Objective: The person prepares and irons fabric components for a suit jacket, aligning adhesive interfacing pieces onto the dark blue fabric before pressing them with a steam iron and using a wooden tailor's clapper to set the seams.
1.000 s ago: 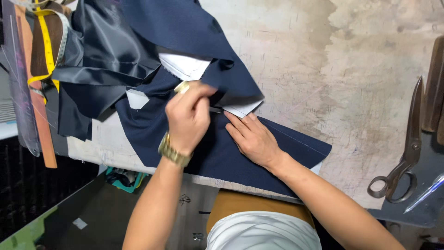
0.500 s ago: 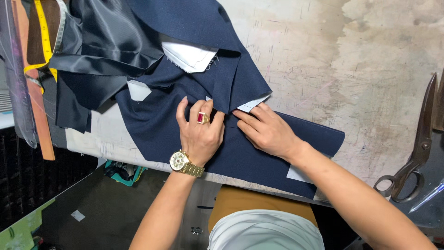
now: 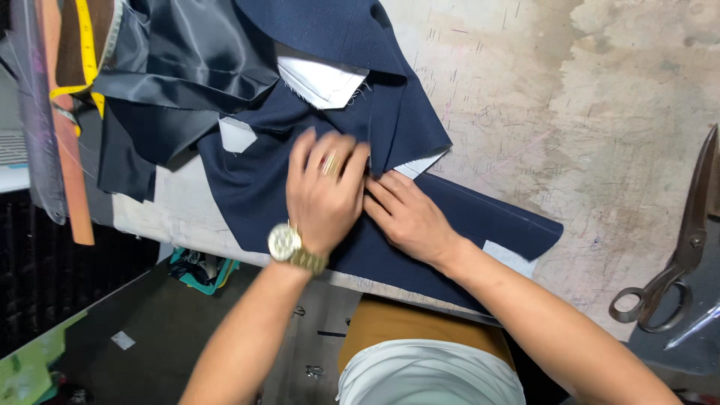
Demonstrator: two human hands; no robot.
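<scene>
Both flat, open: left hand (image 3: 324, 196) and right hand (image 3: 409, 217) pressing cloth (image 3: 255, 187); risk of fold beneath shifting, creasing.

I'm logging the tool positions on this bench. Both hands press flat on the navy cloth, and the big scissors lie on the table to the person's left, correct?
Not quite. In the head view the scissors lie to the person's right, not the left. The rest holds: the left hand and right hand both press flat on the navy cloth.
</scene>
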